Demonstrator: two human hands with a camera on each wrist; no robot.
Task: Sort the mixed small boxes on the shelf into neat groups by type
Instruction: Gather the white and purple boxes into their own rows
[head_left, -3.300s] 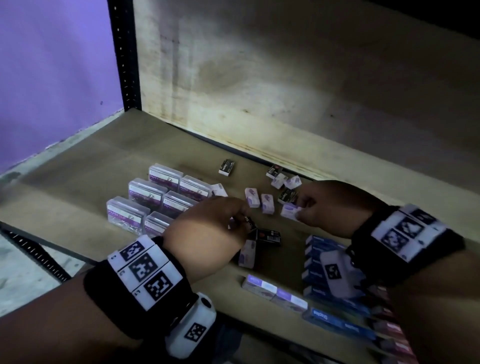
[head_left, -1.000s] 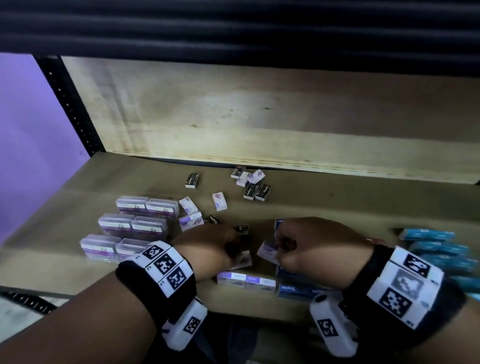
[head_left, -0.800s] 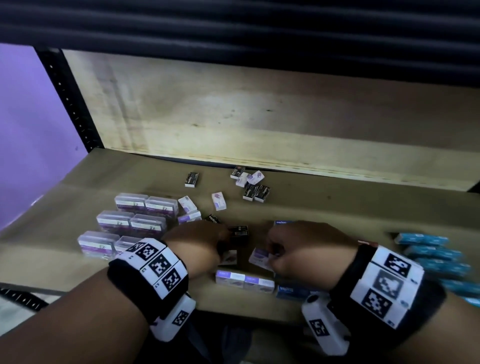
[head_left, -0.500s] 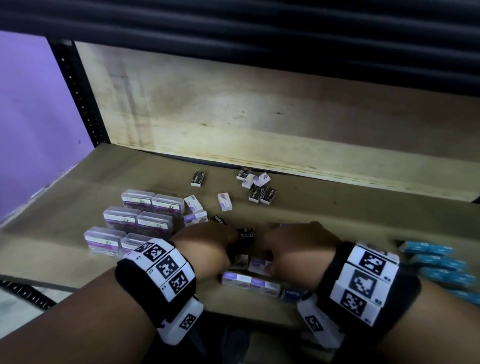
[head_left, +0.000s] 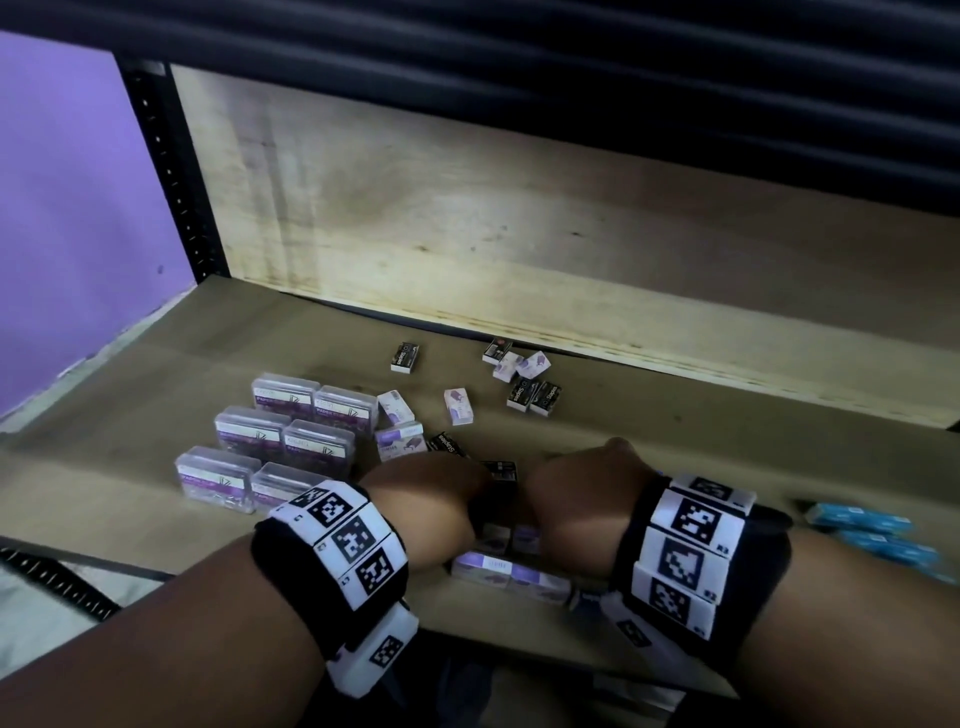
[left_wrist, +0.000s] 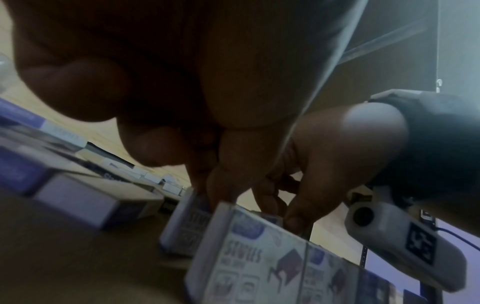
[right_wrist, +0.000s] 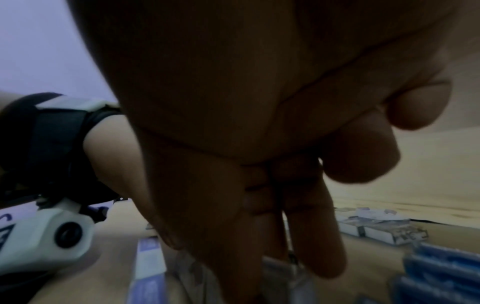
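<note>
Both hands lowered together at the shelf (head_left: 156, 431) front since a moment ago — left hand (head_left: 431, 499) and right hand (head_left: 587, 499) with fingertips on the purple-and-white staple boxes (head_left: 506, 569) there, grip impossible to tell — suggesting that group being squared up, loose small boxes (head_left: 524, 384) still unsorted farther back.

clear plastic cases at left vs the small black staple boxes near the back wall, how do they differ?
1. Look: the clear plastic cases are see-through with purple labels; the black staple boxes are opaque dark card with white print.
2. Size: the cases are clearly larger than the black boxes.
3. Arrangement: the cases sit in a tidy block, two per row; the black boxes lie scattered, one apart from the rest.

Shared: both lie flat on the shelf, untouched by either hand.
</note>
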